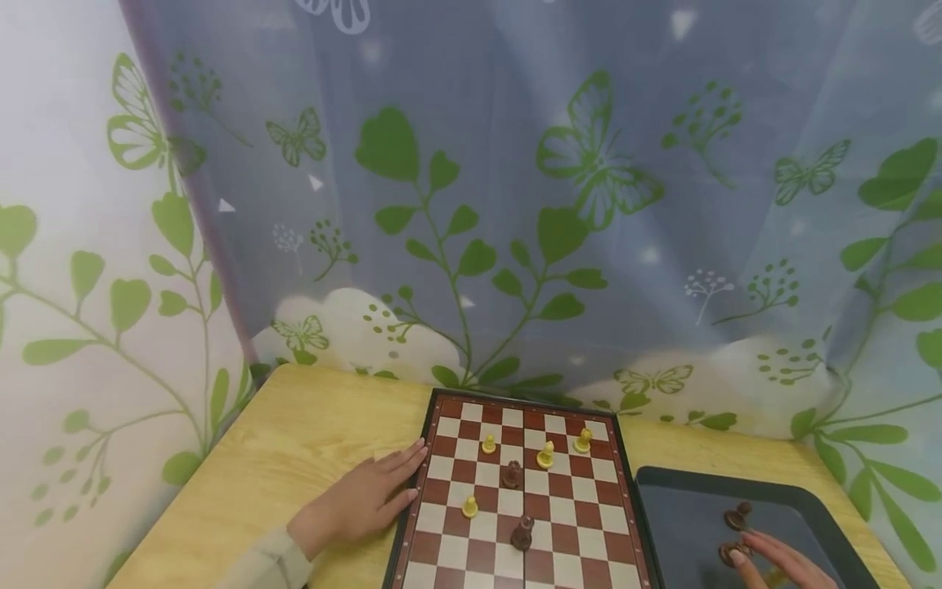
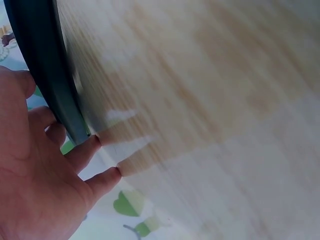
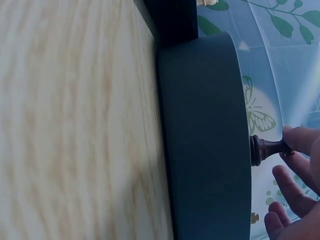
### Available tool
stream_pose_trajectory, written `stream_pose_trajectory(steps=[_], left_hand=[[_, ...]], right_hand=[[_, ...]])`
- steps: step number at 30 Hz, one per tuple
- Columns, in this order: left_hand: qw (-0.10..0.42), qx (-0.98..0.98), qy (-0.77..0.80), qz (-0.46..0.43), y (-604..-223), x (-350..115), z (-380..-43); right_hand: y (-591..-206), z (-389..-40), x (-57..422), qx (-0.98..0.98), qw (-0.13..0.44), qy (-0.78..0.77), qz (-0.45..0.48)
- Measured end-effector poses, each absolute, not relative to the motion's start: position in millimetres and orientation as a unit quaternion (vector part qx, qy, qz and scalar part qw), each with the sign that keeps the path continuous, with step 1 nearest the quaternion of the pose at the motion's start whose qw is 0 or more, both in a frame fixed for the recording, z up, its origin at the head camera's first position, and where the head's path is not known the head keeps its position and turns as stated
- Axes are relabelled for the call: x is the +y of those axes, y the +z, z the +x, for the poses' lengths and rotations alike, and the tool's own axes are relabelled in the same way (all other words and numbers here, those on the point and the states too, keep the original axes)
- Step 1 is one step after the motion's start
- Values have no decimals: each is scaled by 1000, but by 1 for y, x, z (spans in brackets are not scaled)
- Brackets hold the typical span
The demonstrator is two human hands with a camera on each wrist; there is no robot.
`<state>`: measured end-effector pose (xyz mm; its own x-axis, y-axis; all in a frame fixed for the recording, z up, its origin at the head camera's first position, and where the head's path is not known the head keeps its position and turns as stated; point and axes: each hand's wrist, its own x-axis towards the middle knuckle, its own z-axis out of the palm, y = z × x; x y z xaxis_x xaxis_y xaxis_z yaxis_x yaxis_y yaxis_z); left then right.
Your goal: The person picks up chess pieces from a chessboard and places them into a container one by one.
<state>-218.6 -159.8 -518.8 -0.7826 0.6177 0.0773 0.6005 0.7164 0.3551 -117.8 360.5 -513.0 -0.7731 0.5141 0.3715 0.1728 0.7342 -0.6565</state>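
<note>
My left hand [image 1: 364, 499] lies at the left side of the chessboard [image 1: 436, 536], its extended fingers touching the frame; the left wrist view shows fingertips on the wooden table beside that edge. My right hand [image 1: 791, 564] pinches a dark brown chess piece [image 3: 267, 148] by its narrow top with thumb and finger, over the dark tray [image 1: 795, 492]. Another brown chess piece [image 1: 737, 515] is in the tray just beyond. On the board stand two brown pieces [image 1: 522, 532] and several yellow ones, among them a yellow pawn [image 1: 469, 507].
The wooden table [image 1: 316, 425] extends left of the board. The tray stands close against the board's right side. Something yellow [image 1: 775, 577] shows partly under my right hand. A curtain [image 1: 486, 245] printed with leaves and butterflies hangs behind the table.
</note>
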Motion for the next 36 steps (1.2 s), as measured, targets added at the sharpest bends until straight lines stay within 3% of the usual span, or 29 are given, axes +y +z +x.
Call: stream_pose_trajectory(steps=[6, 12, 23, 32, 36], left_hand=[[7, 925, 184, 333, -524, -159, -217], [20, 923, 190, 333, -526, -160, -215], [12, 927, 184, 325, -526, -160, -217], [23, 928, 186, 323, -522, -159, -214], [26, 928, 189, 321, -520, -158, -215]], right_hand=[[-517, -115, 370, -892, 258, 303, -214], [-524, -118, 389, -932, 182, 263, -169], [-533, -119, 398, -935, 255, 227, -91], [-529, -117, 398, -945, 201, 222, -128], [-528, -116, 394, -941, 202, 224, -153]])
